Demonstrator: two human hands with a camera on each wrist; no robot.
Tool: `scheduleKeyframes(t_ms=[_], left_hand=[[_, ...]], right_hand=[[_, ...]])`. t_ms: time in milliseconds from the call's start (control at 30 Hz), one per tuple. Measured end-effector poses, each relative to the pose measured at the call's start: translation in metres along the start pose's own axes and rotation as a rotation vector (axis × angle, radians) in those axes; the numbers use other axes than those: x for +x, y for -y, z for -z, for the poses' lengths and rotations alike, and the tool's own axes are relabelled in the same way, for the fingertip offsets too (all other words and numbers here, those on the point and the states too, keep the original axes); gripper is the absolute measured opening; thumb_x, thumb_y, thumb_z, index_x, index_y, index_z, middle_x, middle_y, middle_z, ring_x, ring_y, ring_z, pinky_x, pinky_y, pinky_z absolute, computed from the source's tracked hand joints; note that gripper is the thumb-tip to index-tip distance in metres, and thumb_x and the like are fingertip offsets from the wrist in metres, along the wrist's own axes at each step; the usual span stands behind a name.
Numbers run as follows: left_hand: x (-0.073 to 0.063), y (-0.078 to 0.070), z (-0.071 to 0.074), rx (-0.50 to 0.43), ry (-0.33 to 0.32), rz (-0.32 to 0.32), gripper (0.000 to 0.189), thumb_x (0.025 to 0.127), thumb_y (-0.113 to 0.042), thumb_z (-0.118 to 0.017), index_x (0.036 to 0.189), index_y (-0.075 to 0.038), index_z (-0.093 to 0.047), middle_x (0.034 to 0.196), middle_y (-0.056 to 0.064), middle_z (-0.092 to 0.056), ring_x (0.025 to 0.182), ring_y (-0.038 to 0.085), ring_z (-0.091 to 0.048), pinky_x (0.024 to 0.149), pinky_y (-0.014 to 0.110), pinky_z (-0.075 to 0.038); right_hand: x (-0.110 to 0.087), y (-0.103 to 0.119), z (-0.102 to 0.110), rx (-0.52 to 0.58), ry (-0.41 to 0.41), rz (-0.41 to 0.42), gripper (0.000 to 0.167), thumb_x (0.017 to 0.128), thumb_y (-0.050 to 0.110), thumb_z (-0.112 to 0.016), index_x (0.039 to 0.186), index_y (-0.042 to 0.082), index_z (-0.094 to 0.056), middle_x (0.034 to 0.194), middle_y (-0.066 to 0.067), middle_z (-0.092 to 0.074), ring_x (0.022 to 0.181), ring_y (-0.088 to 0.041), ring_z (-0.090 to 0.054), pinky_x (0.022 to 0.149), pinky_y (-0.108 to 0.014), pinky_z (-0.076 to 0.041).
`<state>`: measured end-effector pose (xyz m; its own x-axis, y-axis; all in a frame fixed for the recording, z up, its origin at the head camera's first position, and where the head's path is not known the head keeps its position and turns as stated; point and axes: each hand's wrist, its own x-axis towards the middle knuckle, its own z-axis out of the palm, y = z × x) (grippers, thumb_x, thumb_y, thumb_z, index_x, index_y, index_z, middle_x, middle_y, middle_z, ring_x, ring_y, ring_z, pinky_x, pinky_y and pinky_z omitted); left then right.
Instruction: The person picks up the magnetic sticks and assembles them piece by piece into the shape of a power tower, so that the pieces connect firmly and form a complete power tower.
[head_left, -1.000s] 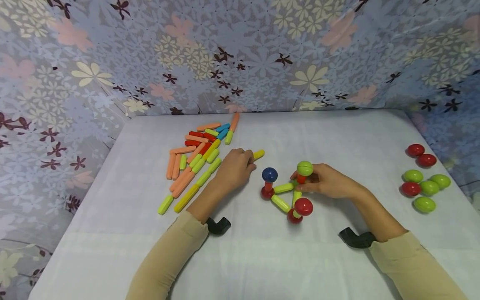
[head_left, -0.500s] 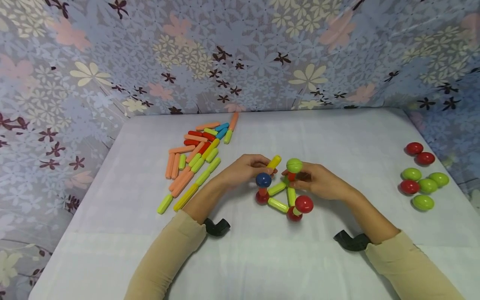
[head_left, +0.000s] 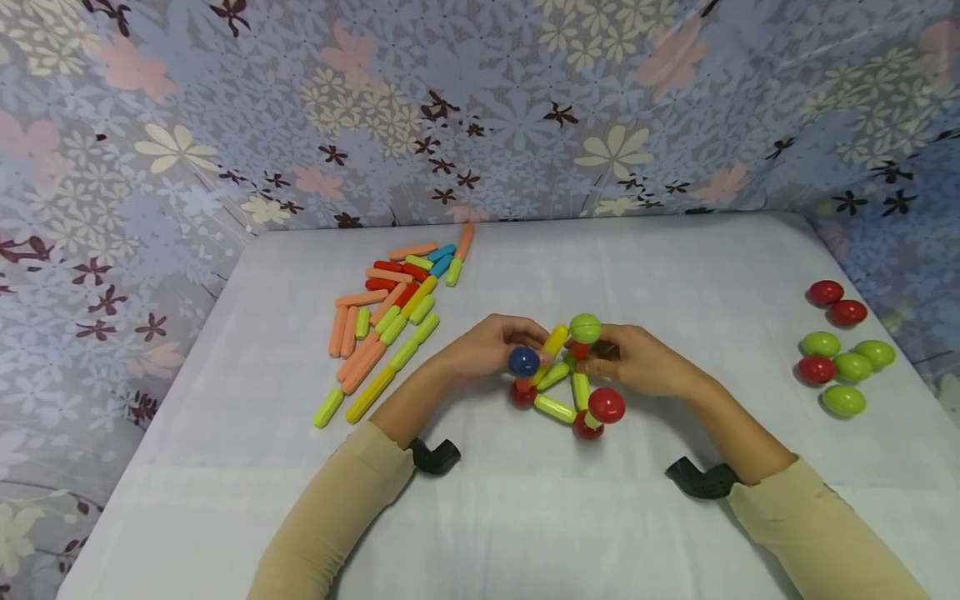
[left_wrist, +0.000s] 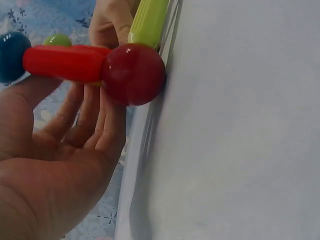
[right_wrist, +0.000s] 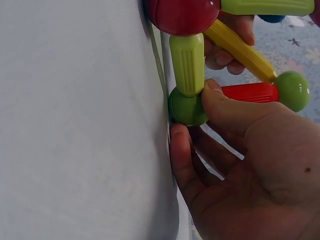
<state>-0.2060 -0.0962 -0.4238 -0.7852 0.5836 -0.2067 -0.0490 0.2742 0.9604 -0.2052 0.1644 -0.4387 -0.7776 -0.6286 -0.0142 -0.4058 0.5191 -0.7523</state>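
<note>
the kind of room is hard to tell: floral-print fabric (head_left: 510, 125) closes off the back and sides of a white-covered bench (head_left: 540, 525), hiding everything beyond.

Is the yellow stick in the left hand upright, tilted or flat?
Tilted: in the right wrist view, the yellow stick slants against the red stick, which stands roughly straight up from the white tabletop.

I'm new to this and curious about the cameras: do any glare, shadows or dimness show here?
Head: fairly even light, a soft shadow beside the left sleeve; left wrist: small glints on the red ball; right wrist: the white cloth looks dim and grey, with a glint on the green ball at picture right.
</note>
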Motion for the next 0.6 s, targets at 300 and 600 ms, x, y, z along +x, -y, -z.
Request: scheduleKeyframes(t_ms=[300,600], left_hand=[[-0.002,0.001,0.004,-0.031,0.058,-0.011,0.033,0.088,-0.016,-0.072,0.118,-0.006,-0.067,0.109,0.005,-0.067,0.102,0.022,-0.06,0.089,0.031,-0.048],[-0.002,0.002,0.003,0.036,0.037,-0.033,0.028,0.087,-0.021,-0.073,0.113,-0.01,-0.069,0.105,0.002,-0.068,0.099,0.019,-0.06,0.088,0.031,-0.048]], right_hand=[[0.002,0.006,-0.002,-0.039,-0.014,0.023,0.017,0.091,0.02,-0.069,0.105,0.012,-0.066,0.095,0.001,-0.064,0.085,-0.017,-0.059,0.078,-0.035,-0.052],[0.002,0.01,-0.005,-0.055,-0.046,0.023,0.018,0.09,0.022,-0.07,0.106,0.016,-0.067,0.095,0.004,-0.065,0.085,-0.015,-0.06,0.077,-0.034,-0.053]])
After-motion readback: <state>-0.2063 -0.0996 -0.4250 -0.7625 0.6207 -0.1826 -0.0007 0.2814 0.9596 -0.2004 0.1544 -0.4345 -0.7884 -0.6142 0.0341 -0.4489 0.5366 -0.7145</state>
